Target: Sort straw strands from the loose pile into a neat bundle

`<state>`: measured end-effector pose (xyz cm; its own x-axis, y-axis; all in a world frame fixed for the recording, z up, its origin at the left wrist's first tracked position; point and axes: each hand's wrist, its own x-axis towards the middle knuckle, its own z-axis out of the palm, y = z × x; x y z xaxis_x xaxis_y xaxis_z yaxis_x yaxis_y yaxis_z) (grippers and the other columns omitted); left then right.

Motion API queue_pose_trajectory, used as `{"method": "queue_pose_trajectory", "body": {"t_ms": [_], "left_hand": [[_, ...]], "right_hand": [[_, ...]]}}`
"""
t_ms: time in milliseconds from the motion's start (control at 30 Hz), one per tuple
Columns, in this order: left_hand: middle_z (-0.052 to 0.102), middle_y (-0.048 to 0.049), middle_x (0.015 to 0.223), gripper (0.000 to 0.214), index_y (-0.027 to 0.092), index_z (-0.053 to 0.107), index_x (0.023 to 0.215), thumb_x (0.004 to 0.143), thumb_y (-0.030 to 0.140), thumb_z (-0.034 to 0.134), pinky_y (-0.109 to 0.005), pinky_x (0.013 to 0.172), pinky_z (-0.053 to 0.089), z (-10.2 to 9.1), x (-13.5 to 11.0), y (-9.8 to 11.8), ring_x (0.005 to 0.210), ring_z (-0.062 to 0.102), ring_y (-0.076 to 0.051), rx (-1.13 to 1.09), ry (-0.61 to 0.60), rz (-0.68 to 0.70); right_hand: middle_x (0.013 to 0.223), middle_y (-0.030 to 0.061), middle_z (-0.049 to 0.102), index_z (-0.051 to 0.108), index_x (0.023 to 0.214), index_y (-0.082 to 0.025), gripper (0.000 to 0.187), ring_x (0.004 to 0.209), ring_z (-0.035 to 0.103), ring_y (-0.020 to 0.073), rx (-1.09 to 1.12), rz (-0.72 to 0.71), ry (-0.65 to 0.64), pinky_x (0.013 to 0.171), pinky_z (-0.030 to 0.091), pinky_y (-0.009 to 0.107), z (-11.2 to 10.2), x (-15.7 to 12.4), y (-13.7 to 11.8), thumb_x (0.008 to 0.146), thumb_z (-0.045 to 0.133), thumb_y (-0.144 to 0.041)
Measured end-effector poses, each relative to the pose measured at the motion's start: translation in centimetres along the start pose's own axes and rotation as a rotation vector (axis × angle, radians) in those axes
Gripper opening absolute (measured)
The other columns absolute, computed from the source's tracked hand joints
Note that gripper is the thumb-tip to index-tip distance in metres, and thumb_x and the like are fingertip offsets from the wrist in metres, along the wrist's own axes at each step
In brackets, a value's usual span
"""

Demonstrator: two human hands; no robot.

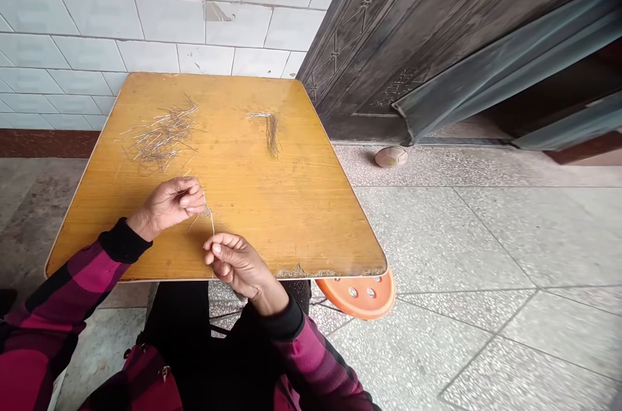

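**Q:** Item held?

**A:** One thin pale wire, its long axis running almost straight away from the wearer, the far end leaning slightly toward the left hand. A small tuft of brownish fibre sits on the wire's upper part, just beside the left hand's fingertips.

**Q:** Condition of the hands?

**A:** Left hand: fingers closed together, pinching the wire's far end above the bench. Right hand: fingers curled in, thumb against them, closed on the wire's near part. The two hands are close, separated by the wire.

**Q:** Other entries?

**A:** Ahead of the left hand: a loose heap of fine wires, crossing in all directions. Ahead of the right hand: a narrow bundle of dark fibres, lying lengthwise, with a few pale wires across its far end. Right of the right hand: an orange stool, partly under the bench's near corner.
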<state>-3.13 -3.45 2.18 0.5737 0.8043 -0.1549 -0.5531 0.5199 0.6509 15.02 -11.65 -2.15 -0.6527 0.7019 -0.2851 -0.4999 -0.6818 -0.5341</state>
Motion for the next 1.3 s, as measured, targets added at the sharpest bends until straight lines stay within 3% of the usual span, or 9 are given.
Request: {"method": "queue_pose_trajectory", "body": {"t_ms": [333,467,567,700,900,1000,1100,1200,1300], "left_hand": [[0.034,0.0039,0.041,0.023,0.012,0.054,0.053,0.071,0.018,0.067,-0.017,0.045,0.031,0.5,-0.1,-0.6,0.043,0.03,-0.006,0.039,0.049,-0.012],[0.034,0.0044,0.041,0.026,0.013,0.051,0.052,0.072,0.021,0.068,-0.018,0.045,0.029,0.7,0.0,-0.5,0.043,0.03,-0.006,0.066,0.056,-0.006],[0.036,0.0044,0.042,0.032,0.014,0.049,0.05,0.07,0.025,0.071,-0.02,0.046,0.027,0.7,0.0,-0.5,0.043,0.03,-0.006,0.135,0.022,-0.019],[0.047,0.0008,0.047,0.038,0.014,0.053,0.053,0.073,0.039,0.072,-0.023,0.05,0.028,0.8,0.0,-1.2,0.047,0.039,-0.008,0.397,-0.016,-0.033],[0.052,0.0007,0.054,0.032,0.013,0.062,0.065,0.075,0.043,0.069,-0.023,0.053,0.031,0.7,-0.2,-1.1,0.053,0.043,-0.009,0.662,0.039,-0.009],[0.058,-0.0005,0.06,0.024,0.013,0.068,0.076,0.073,0.038,0.069,-0.023,0.054,0.036,0.6,-0.4,-0.6,0.055,0.048,-0.011,0.8,0.045,0.017],[0.061,-0.0014,0.062,0.016,0.016,0.069,0.075,0.076,0.031,0.065,-0.023,0.054,0.038,0.7,-0.5,-0.6,0.056,0.051,-0.012,1.039,0.092,0.144],[0.064,-0.0029,0.066,0.01,0.019,0.07,0.074,0.078,0.026,0.065,-0.025,0.059,0.039,0.6,-0.5,-1.3,0.061,0.053,-0.014,1.305,0.195,0.426],[0.066,-0.0051,0.073,0.006,0.021,0.071,0.078,0.077,0.026,0.067,-0.029,0.07,0.041,0.2,-0.5,-2.1,0.069,0.055,-0.017,1.461,0.189,0.574]], "right_hand": [[0.066,-0.0018,0.064,0.067,0.073,-0.016,0.02,0.045,0.046,0.0032,-0.603,-0.359,0.128,0.043,0.036,0.017,-0.2,-0.9,0.8,0.079,0.071,-0.035],[0.064,-0.0023,0.058,0.063,0.071,-0.017,0.026,0.046,0.044,0.0045,-0.731,-0.327,0.104,0.045,0.037,0.019,-0.3,-2.0,0.4,0.083,0.066,-0.039],[0.067,-0.0017,0.058,0.063,0.08,-0.017,0.026,0.048,0.046,0.006,-0.806,-0.296,0.129,0.046,0.039,0.02,-0.3,-2.3,-0.6,0.082,0.066,-0.043],[0.078,0.0004,0.061,0.063,0.097,-0.018,0.033,0.053,0.048,0.0074,-0.874,-0.45,0.239,0.046,0.04,0.02,0.1,-1.1,-2.6,0.08,0.067,-0.046],[0.061,-0.0026,0.06,0.06,0.078,-0.017,0.031,0.042,0.042,0.0053,-0.902,-0.527,0.282,0.043,0.035,0.019,0.7,0.8,-3.8,0.087,0.059,-0.046],[0.057,-0.0039,0.059,0.059,0.08,-0.017,0.03,0.039,0.041,0.0049,-0.834,-0.494,0.322,0.041,0.034,0.019,0.3,0.9,-3.8,0.085,0.059,-0.046],[0.057,-0.0049,0.06,0.059,0.092,-0.016,0.029,0.036,0.04,0.0047,-0.756,-0.469,0.356,0.038,0.033,0.018,-0.2,0.7,-3.8,0.084,0.061,-0.045],[0.056,-0.0052,0.06,0.059,0.098,-0.016,0.032,0.036,0.041,0.0045,-0.721,-0.461,0.361,0.036,0.032,0.017,-0.5,0.8,-3.9,0.083,0.061,-0.044],[0.056,-0.0051,0.06,0.06,0.098,-0.015,0.031,0.036,0.042,0.0042,-0.716,-0.454,0.346,0.037,0.032,0.017,-0.5,1.0,-3.7,0.083,0.061,-0.043]]}}
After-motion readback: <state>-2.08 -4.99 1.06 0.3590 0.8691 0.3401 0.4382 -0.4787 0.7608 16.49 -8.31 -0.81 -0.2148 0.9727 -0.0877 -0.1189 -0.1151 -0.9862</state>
